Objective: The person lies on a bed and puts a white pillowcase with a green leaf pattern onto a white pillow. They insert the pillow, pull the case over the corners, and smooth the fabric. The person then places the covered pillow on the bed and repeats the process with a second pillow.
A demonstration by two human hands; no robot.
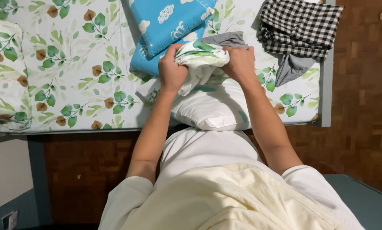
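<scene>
My left hand [171, 68] and my right hand [240, 64] both grip a bunched-up leaf-print pillowcase [201, 53], holding it between them above the bed. Under it lies a white pillow [214, 108] at the near edge of the mattress, partly under loose folds of the same cloth. Both arms reach forward from my white sleeves.
The bed has a leaf-print sheet [71, 64]. A blue cloud-print pillow [167, 21] lies behind my hands. A black-and-white checked cloth [297, 25] and a grey cloth [291, 68] sit at the right. A leaf-print pillow [3, 81] is at the left. Wooden parquet floor [361, 93] surrounds the bed.
</scene>
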